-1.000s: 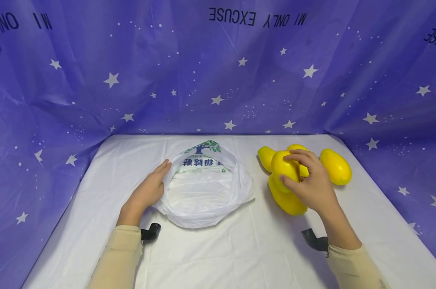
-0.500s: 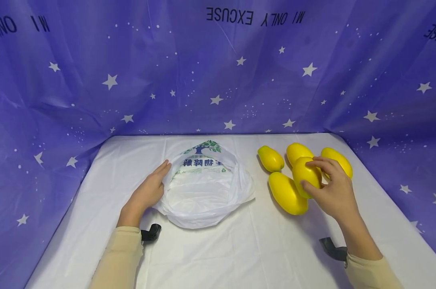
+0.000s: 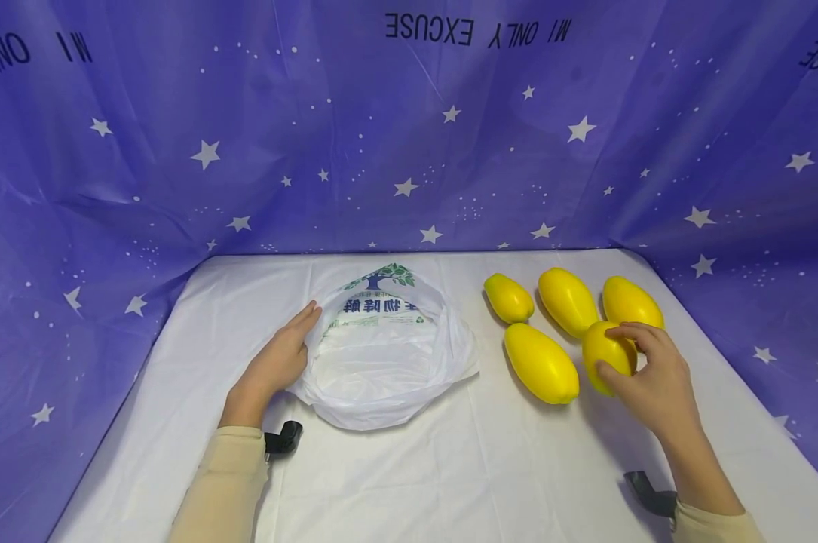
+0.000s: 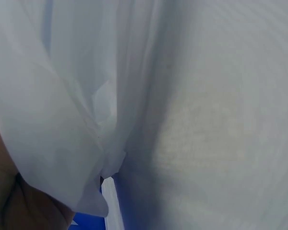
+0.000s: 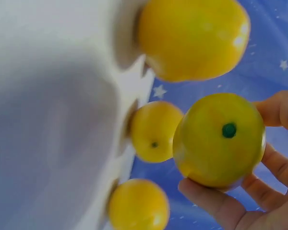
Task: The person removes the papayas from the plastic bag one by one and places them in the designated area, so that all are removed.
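Observation:
Between the thumb and fingers of my right hand (image 3: 660,377) is a yellow mango (image 3: 605,358), held at the right of the table. In the right wrist view this mango (image 5: 220,140) shows a dark green stem spot and is apart from the white cloth. Around it lie a mango at the front (image 3: 540,364), a small one (image 3: 509,299), one at the back (image 3: 566,300) and one at far right (image 3: 631,302). My left hand (image 3: 280,354) rests, fingers extended, against the left side of a white plastic bag (image 3: 375,411). White plastic (image 4: 53,124) partly hides this hand in the left wrist view.
The bag's mouth faces up, with a green tree print and lettering on its back wall. A white cloth (image 3: 409,490) covers the table. A purple curtain with stars (image 3: 354,136) encloses the back and sides. Black wrist mounts (image 3: 283,437) stick out beside both wrists.
My right hand has carried the held mango rightward and toward me, away from above the front mango. My left hand and the bag have stayed put.

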### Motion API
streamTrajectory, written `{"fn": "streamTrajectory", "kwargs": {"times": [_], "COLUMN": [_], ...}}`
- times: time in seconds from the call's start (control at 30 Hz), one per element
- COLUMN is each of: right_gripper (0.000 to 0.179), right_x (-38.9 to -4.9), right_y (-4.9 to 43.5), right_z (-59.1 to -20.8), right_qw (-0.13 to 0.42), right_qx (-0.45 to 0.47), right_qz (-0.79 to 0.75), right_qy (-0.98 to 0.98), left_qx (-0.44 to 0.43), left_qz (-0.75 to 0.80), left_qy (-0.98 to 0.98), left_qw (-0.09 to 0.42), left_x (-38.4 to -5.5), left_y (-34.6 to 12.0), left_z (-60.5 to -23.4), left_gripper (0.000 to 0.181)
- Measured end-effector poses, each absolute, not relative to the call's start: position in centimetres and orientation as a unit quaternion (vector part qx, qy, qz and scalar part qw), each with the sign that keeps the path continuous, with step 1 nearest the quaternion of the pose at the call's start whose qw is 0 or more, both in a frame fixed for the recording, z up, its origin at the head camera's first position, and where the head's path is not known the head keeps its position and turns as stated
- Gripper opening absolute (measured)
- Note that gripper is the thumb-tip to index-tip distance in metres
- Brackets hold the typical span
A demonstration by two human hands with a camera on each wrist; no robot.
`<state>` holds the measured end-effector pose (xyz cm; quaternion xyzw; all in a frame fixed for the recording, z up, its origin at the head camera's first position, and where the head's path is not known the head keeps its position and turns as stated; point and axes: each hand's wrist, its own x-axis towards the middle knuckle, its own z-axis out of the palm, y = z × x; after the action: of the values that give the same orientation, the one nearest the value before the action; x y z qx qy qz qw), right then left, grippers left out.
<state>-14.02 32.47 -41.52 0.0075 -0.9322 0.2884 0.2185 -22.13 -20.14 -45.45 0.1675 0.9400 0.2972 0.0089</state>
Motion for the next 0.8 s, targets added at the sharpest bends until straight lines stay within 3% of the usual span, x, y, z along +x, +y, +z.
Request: {"fn": "streamTrajectory", "kwargs": {"times": [0.33,0.8], "right_gripper": [0.047,0.056], "right_x": [-15.0,-15.2], "right_y": [35.1,35.5], "right_z": [-44.2,-45.2], "right_qw": [0.132,0.119], "right_qx": [-0.019,0.006], "right_qz": [0.262,0.263], "right_qy": [-0.956,-0.958], "left_qx": [0.167,0.165], "left_qz": [0.304,0.282], "left_qy": [0.938,0.945], "left_qw": [0.009,0.005], "left_x": [-22.2,-22.2], "left_y": [-20.1,-20.1], "left_z": [-45.6,-45.7], "left_gripper": [0.063,0.057]}}
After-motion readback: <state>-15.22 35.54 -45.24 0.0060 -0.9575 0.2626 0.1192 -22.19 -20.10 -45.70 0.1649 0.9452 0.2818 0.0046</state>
